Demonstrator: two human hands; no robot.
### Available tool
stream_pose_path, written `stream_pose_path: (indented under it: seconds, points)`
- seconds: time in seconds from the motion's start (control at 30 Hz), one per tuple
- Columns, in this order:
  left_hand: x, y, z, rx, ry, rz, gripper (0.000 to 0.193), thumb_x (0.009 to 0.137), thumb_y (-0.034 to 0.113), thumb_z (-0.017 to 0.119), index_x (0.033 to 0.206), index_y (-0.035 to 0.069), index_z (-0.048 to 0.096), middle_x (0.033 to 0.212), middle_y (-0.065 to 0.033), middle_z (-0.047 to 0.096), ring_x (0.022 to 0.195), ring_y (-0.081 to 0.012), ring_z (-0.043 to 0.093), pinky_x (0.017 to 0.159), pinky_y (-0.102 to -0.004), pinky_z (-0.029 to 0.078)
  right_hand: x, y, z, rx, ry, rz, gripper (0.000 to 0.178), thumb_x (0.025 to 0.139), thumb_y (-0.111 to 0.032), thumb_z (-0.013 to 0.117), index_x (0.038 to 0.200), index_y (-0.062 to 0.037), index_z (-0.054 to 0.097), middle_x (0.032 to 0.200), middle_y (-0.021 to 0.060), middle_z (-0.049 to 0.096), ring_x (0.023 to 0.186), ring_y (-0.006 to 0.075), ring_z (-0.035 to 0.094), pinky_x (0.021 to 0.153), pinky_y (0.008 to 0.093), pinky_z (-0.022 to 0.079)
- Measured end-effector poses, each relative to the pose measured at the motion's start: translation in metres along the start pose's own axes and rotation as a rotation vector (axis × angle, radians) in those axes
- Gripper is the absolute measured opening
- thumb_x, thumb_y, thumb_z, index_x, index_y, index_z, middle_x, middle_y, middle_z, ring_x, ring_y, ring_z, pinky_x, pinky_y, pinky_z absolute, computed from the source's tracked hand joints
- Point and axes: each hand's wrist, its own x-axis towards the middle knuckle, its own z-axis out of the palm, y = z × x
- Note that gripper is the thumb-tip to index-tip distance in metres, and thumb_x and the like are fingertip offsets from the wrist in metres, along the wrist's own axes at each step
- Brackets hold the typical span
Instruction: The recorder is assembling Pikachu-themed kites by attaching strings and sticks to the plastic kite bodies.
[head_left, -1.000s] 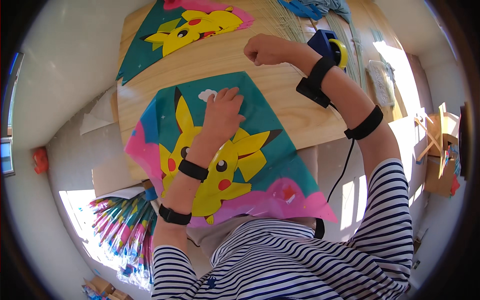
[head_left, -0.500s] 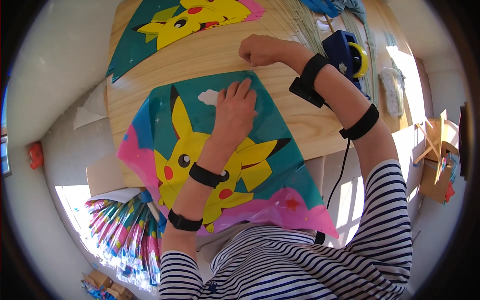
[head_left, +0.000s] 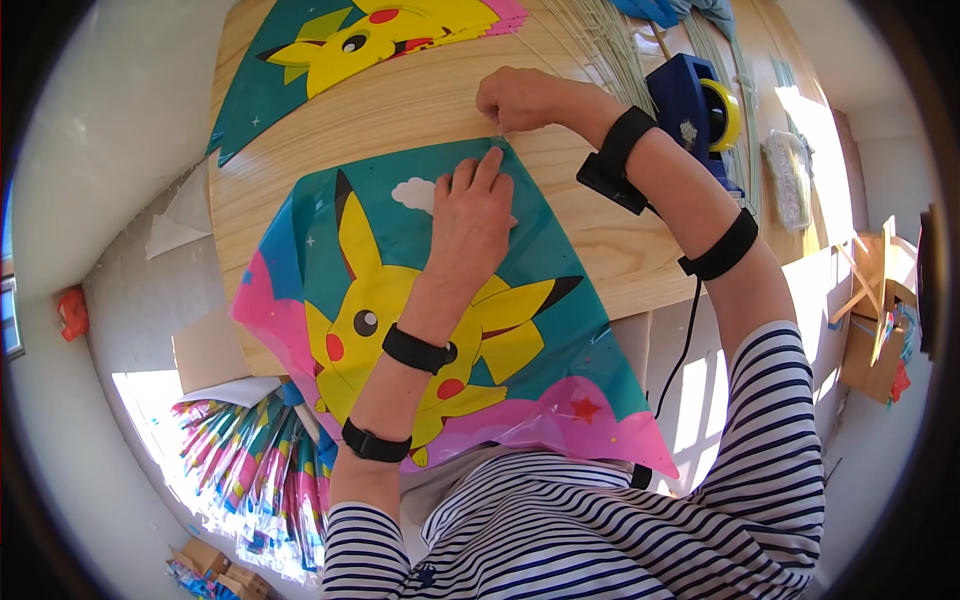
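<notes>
Teal kite [head_left: 420, 300] stays flat under your open left hand [head_left: 475, 215]; keep your clenched right hand [head_left: 515, 98] pinching just beyond its fingertips.

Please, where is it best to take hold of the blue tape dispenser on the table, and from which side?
Probably grip the blue tape dispenser by its solid blue body, coming from above and closing on its two flat sides. The yellow roll sits at one end and would turn, so avoid it. The right hand is nearest to it.

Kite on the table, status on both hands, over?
Left hand flat on the kite, near its top corner. Right hand fisted just past that corner, contents hidden. Blue tape dispenser beside right wrist, not obstructing.
</notes>
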Motion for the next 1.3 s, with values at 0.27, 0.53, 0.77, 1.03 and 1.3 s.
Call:
stream_pose_path:
  seconds: [0.27,0.53,0.77,1.03,1.3]
  points:
    - [0.004,0.001,0.002,-0.01,0.025,0.002,0.046,0.065,0.012,0.084,0.103,0.0,0.063,0.139,-0.0139,0.053,0.117,-0.0337,0.052,0.096,-0.0463,0.043,0.001,0.005,0.006,-0.006,0.033,0.0,0.011,0.068,-0.001,0.062,0.078,-0.0019,0.066,0.082,0.0144,0.067,0.074,0.034,0.065,0.061,0.0425,0.051]
    - [0.005,0.0,0.008,0.025,0.055,0.012,0.048,0.065,0.019,0.086,0.104,0.002,0.063,0.136,-0.0124,0.054,0.115,-0.0341,0.052,0.096,-0.0494,0.041,0.0,0.005,0.009,-0.022,0.053,0.004,0.012,0.068,-0.002,0.062,0.079,-0.0035,0.067,0.083,0.0145,0.068,0.077,0.0351,0.066,0.064,0.0434,0.052]
    - [0.006,0.004,0.004,0.045,0.013,-0.026,0.053,0.066,0.015,0.085,0.112,0.002,0.061,0.138,-0.0103,0.054,0.118,-0.0332,0.051,0.099,-0.0465,0.042,0.0,0.005,0.012,-0.119,0.122,0.087,0.015,0.07,-0.012,0.072,0.083,-0.0047,0.068,0.089,0.0127,0.07,0.084,0.0337,0.068,0.07,0.0422,0.053]
    - [0.005,0.005,0.003,0.044,0.01,-0.029,0.055,0.067,0.016,0.085,0.115,0.002,0.061,0.14,-0.0098,0.053,0.119,-0.0336,0.051,0.1,-0.0476,0.041,-0.014,0.02,0.003,-0.022,0.537,0.327,0.023,0.072,-0.023,0.08,0.078,-0.0051,0.067,0.086,0.0135,0.071,0.084,0.0327,0.069,0.071,0.0425,0.054]
    - [0.004,-0.009,0.005,-0.07,0.044,0.003,0.045,0.07,0.01,0.081,0.111,0.004,0.062,0.136,-0.0107,0.057,0.119,-0.0333,0.053,0.098,-0.0458,0.043,-0.097,-0.043,0.057,0.117,0.294,0.478,0.013,0.072,-0.012,0.068,0.08,-0.0017,0.067,0.085,0.0197,0.07,0.083,0.0402,0.068,0.07,0.0459,0.055]
